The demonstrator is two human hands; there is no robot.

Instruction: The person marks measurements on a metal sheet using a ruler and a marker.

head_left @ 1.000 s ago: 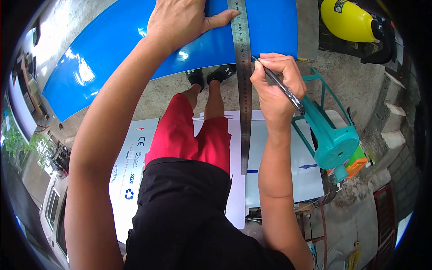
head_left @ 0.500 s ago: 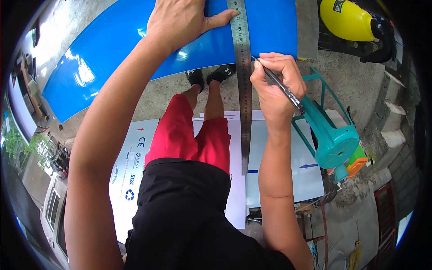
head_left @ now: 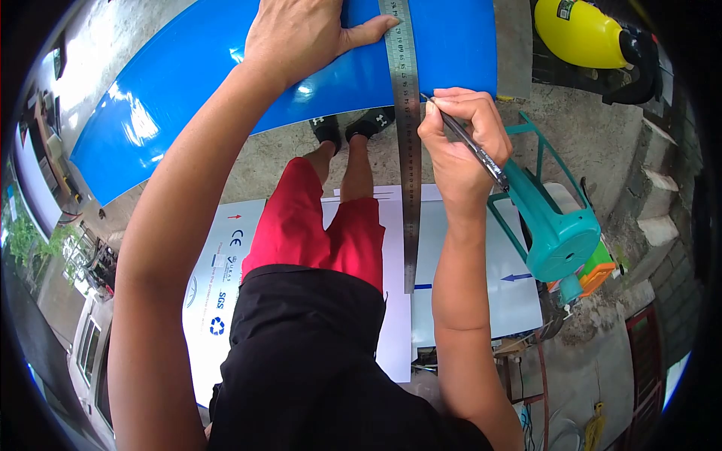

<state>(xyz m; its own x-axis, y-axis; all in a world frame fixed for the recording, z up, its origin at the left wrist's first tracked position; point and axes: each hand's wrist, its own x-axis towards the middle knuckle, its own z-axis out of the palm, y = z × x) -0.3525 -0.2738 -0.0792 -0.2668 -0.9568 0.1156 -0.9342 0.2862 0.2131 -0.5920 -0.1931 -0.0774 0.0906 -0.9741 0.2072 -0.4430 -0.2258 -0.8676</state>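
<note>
A long steel ruler (head_left: 407,135) lies across the edge of a glossy blue sheet (head_left: 188,98), its lower part reaching past that edge. My left hand (head_left: 297,37) rests on the sheet left of the ruler, thumb stretched out with its tip on the ruler's left edge. The other fingers run off the top of the view. Pinched in my right hand (head_left: 470,139) is a slim black pen (head_left: 472,144). Its tip meets the blue sheet beside the ruler's right edge, close to the sheet's lower border.
White boards with printed logos (head_left: 496,255) lie behind my legs. An overturned green plastic stool (head_left: 560,240) is on the right, with an orange item (head_left: 598,279) near it. At the upper right sits a yellow rounded object (head_left: 579,34) with a black part.
</note>
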